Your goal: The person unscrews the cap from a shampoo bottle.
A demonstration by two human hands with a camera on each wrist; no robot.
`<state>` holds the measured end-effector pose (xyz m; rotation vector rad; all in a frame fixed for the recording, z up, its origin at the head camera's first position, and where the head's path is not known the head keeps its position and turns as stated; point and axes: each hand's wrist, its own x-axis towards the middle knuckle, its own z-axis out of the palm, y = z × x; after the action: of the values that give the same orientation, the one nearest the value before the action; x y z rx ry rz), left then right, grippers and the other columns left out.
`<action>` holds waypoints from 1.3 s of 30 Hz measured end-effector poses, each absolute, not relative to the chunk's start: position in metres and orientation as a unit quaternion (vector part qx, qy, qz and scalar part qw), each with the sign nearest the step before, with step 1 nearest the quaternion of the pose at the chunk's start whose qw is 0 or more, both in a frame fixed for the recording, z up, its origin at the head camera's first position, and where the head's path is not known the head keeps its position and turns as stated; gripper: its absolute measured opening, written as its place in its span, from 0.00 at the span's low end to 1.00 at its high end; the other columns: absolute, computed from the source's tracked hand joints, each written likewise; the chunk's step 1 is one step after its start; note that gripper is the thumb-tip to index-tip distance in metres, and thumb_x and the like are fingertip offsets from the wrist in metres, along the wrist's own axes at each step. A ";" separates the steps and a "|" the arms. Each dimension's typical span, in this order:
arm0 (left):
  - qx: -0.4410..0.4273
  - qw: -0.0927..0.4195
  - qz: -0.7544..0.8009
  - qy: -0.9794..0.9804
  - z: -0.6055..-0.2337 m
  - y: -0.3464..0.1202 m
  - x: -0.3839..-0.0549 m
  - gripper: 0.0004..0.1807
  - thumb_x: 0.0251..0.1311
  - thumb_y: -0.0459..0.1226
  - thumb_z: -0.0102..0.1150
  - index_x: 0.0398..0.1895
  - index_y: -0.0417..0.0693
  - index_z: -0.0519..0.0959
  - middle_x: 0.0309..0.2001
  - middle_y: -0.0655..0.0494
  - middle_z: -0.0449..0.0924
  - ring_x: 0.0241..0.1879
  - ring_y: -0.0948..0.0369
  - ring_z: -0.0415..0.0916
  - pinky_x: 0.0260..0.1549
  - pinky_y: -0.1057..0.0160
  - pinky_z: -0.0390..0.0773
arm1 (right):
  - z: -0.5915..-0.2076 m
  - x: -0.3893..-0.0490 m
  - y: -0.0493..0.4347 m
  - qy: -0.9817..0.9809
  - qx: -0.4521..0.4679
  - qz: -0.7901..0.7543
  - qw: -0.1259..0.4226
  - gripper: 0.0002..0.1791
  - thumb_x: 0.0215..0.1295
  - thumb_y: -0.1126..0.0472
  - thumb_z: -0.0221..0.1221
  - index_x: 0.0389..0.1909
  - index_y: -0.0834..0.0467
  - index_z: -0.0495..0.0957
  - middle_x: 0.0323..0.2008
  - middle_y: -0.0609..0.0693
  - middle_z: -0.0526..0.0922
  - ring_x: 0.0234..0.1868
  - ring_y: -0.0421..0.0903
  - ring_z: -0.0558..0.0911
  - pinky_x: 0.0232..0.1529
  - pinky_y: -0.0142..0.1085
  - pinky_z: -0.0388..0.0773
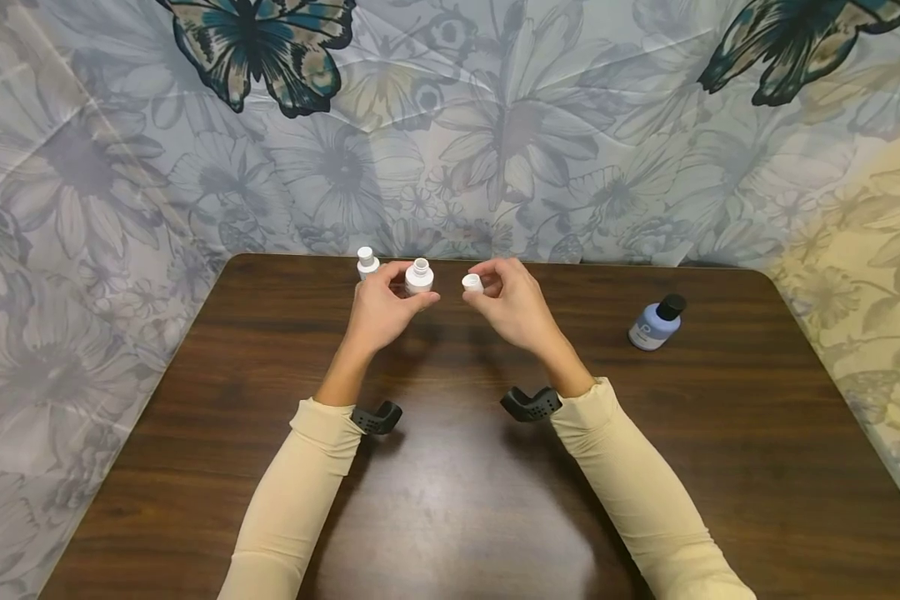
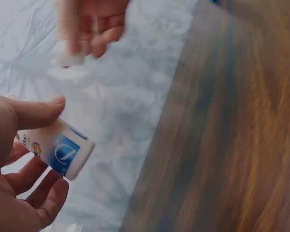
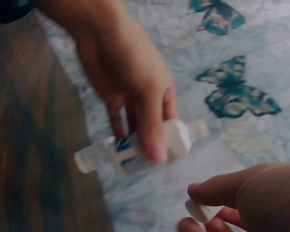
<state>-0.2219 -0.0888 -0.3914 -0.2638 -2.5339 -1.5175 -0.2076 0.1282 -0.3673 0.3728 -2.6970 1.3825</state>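
Observation:
My left hand (image 1: 381, 310) grips a small white bottle (image 1: 419, 278) between thumb and fingers. Its neck is uncapped, and a blue and white label (image 2: 65, 153) shows in the left wrist view. Across a short gap, my right hand (image 1: 516, 307) pinches a white cap (image 1: 472, 284) between thumb and fingertips. Cap and bottle are apart, both near the table's far edge. Just behind the left hand stands a second white bottle (image 1: 367, 261) with its cap on, its lower part hidden by that hand. The right wrist view is blurred around the held bottle (image 3: 176, 139).
A blue-violet bottle (image 1: 651, 327) with a black cap stands to the right on the dark wooden table (image 1: 450, 500). Behind the far edge hangs a flowered cloth (image 1: 510, 167) with butterflies. Dark bands (image 1: 531, 405) sit at both wrists.

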 end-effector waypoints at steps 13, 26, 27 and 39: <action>-0.029 0.060 -0.498 -0.865 -0.409 -0.119 -0.236 0.28 0.51 0.38 0.79 0.57 0.42 0.81 0.49 0.44 0.87 0.49 0.49 0.87 0.51 0.52 0.85 | -0.409 -0.238 0.090 -0.900 0.141 0.413 -0.018 0.15 0.64 0.60 0.66 0.49 0.61 0.78 0.47 0.57 0.81 0.44 0.51 0.81 0.47 0.41 0.79; -0.015 0.060 -0.469 -0.881 -0.422 -0.101 -0.259 0.28 0.50 0.40 0.80 0.55 0.44 0.83 0.46 0.46 0.88 0.47 0.51 0.85 0.50 0.51 0.82 | -0.436 -0.264 0.090 -0.920 0.087 0.382 -0.011 0.17 0.64 0.61 0.66 0.50 0.63 0.77 0.48 0.59 0.80 0.52 0.54 0.78 0.55 0.47 0.76; -0.017 0.059 -0.473 -0.879 -0.423 -0.099 -0.261 0.28 0.50 0.40 0.80 0.56 0.43 0.83 0.47 0.46 0.88 0.48 0.51 0.85 0.50 0.52 0.82 | -0.437 -0.267 0.093 -0.920 0.082 0.382 -0.011 0.17 0.64 0.61 0.66 0.50 0.63 0.77 0.48 0.59 0.80 0.52 0.54 0.77 0.56 0.47 0.75; -0.030 0.052 -0.495 -0.867 -0.435 -0.076 -0.291 0.30 0.50 0.38 0.80 0.58 0.42 0.82 0.52 0.45 0.84 0.49 0.50 0.83 0.50 0.54 0.81 | -0.438 -0.292 0.108 -0.925 0.065 0.374 -0.018 0.18 0.68 0.61 0.65 0.54 0.65 0.76 0.52 0.61 0.80 0.56 0.56 0.78 0.60 0.48 0.76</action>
<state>-0.2913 -0.0757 -0.4349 -0.0916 -2.6373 -1.5042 -0.2921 0.1084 -0.4378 0.2056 -2.9399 1.1893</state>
